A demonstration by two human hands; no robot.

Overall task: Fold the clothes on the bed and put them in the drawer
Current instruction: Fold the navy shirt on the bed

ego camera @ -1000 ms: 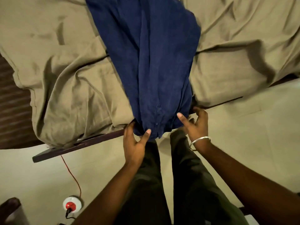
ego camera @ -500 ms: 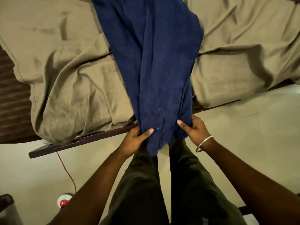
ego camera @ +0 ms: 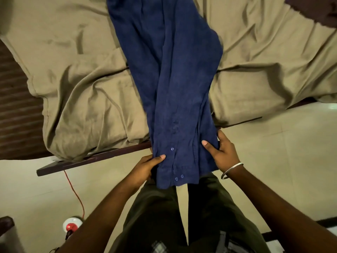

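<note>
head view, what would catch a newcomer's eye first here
The long blue shirt stands out most, stretched down the middle over the rumpled tan bedsheet and hanging past the dark bed edge. At its near end the left hand and right hand each grip a side, thumbs on top. A red cable runs across the pale floor at lower left.

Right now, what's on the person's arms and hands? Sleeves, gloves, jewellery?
Both forearms are bare: no sleeves reach them and there are no gloves. The right hand has a thin silver bangle at the wrist. The left hand and its wrist show nothing worn. No rings are visible on either hand.
</note>
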